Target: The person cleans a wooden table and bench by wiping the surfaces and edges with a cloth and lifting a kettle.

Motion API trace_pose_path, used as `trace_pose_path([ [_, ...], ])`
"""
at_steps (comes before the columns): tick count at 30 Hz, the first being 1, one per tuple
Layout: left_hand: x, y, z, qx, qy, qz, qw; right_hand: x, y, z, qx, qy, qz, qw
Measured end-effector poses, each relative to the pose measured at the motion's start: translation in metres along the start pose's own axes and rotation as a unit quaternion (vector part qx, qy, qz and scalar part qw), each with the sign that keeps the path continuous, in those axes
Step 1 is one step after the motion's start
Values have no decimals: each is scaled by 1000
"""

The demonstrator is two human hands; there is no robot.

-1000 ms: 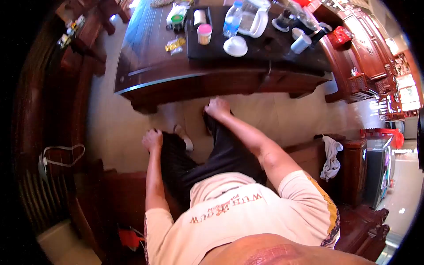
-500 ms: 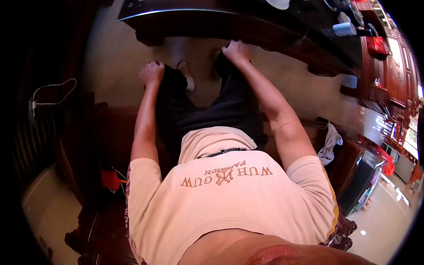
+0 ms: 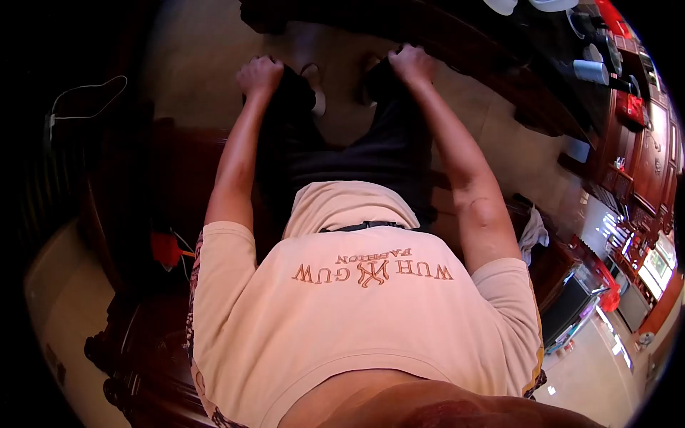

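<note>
I sit with both arms stretched forward to the knees of my black trousers (image 3: pixel 339 164). My left hand (image 3: pixel 260 75) is closed at the left knee, its fingers curled onto the dark cloth. At the other knee, my right hand (image 3: pixel 413 64) is closed on the trousers in the same way. The fingertips of both hands are partly hidden. Below the arms is my light printed T-shirt (image 3: pixel 371 314), with a dark strap (image 3: pixel 371 226) across the waist. Light-coloured footwear (image 3: pixel 318 100) shows between the knees.
A dark wooden table (image 3: pixel 442 43) stands ahead, with a white cup (image 3: pixel 591 71) at its right end. Beneath me is a dark wooden seat (image 3: pixel 157 357). A grey cloth (image 3: pixel 534 235) hangs at right; a red object (image 3: pixel 165 250) and a white cable (image 3: pixel 93 116) are at left.
The camera view has tilted, so my hands and the table sit higher and farther right in the picture. Both hands stay at the knees, still closed on the trousers.
</note>
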State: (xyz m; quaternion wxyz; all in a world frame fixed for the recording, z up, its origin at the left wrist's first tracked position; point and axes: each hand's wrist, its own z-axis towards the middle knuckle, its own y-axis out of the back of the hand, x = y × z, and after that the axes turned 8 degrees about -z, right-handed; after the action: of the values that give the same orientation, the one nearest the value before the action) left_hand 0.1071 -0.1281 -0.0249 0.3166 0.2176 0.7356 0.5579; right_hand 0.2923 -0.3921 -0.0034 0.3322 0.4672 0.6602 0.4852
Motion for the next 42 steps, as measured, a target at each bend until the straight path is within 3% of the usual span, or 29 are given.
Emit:
trace_pose_path([
  [26, 9, -21, 9, -36, -25, 10, 999, -12, -18, 12, -37, 21, -14, 999],
  [31, 10, -17, 8, -38, -29, 6, 999, 7, 21, -7, -17, -7, -23, 1000],
  [38, 6, -14, 10, -33, -15, 31, 999, 9, 21, -7, -23, -15, -29, 999],
  [42, 3, -8, 6, -33, -6, 40, 999, -9, -16, 11, -48, 20, -29, 998],
])
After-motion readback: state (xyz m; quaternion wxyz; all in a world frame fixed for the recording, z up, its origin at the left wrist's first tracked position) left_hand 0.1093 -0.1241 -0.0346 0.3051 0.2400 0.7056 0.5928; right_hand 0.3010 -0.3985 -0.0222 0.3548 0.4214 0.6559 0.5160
